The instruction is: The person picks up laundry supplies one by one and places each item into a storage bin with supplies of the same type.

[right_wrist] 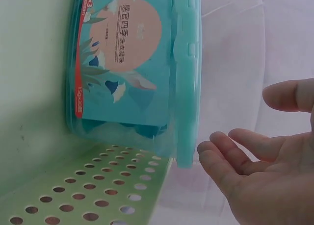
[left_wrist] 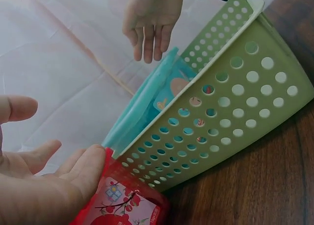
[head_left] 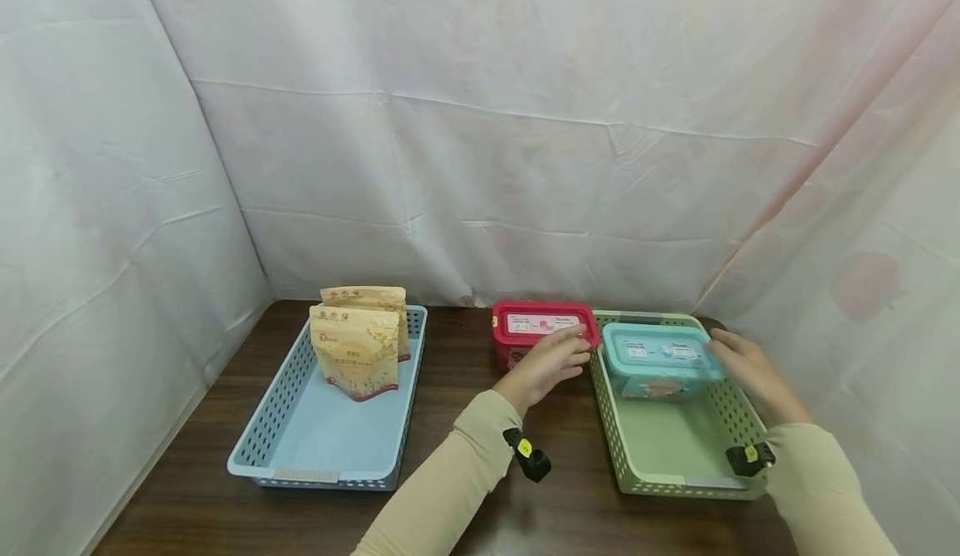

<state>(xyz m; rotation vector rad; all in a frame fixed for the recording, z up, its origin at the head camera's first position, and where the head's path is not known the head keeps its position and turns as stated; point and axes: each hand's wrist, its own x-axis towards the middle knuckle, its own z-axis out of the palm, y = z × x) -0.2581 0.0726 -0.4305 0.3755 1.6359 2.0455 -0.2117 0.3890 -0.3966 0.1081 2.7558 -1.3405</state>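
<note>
A turquoise laundry pod tub [head_left: 660, 356] with a lid stands in the far part of the green basket [head_left: 615, 435]. My right hand [head_left: 757, 377] is at the tub's right side, fingers extended and fingertips close to the lid's edge. In the right wrist view, the tub's printed front [right_wrist: 122, 53] faces the camera, and that hand [right_wrist: 270, 171] holds nothing. A red lidded tub [head_left: 543, 323] stands on the table just left of the green basket. Over its near right corner is my left hand [head_left: 551, 364], with fingers stretched out and nothing gripped.
On the left lies a blue basket [head_left: 330, 435] with two tan pouches [head_left: 356, 356] standing in its far end. Dark wood table [head_left: 457, 389] shows between the baskets. White cloth [head_left: 480, 164] hangs behind and along both sides.
</note>
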